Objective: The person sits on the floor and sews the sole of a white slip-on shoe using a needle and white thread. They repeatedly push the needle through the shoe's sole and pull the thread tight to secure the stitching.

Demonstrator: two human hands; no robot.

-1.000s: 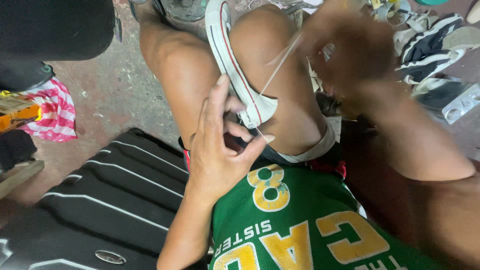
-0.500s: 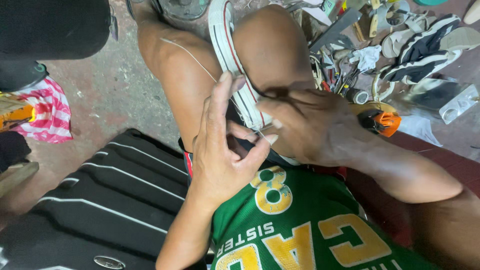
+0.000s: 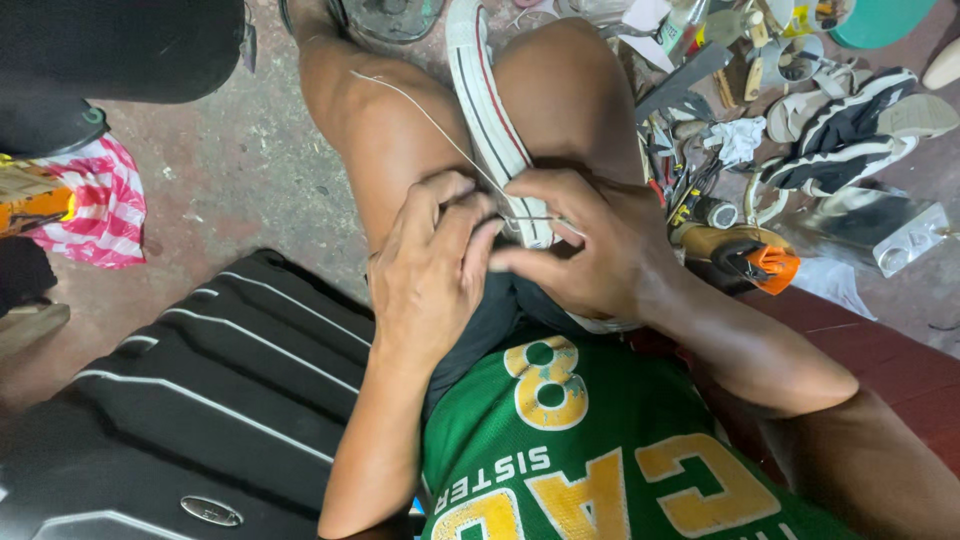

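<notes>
A white canvas sneaker (image 3: 490, 110) with a red-striped sole edge is clamped upright between my knees. My left hand (image 3: 430, 270) presses against the shoe's near end, fingers curled on its rim. My right hand (image 3: 585, 245) meets it from the right, pinching at the sole edge where a thin pale thread (image 3: 420, 115) comes out. The thread runs up and left across my left thigh. Whether the right fingers hold a needle is hidden.
Tools, scraps and several sandals and shoes (image 3: 850, 125) lie scattered on the floor at the right, with an orange-tipped tool (image 3: 760, 262) close to my right wrist. A black ribbed case (image 3: 170, 400) lies at lower left. A pink striped cloth (image 3: 95, 205) sits at far left.
My right hand came down from a raised, thread-pulling position at upper right to the shoe's sole beside my left hand. The thread now lies over my left thigh.
</notes>
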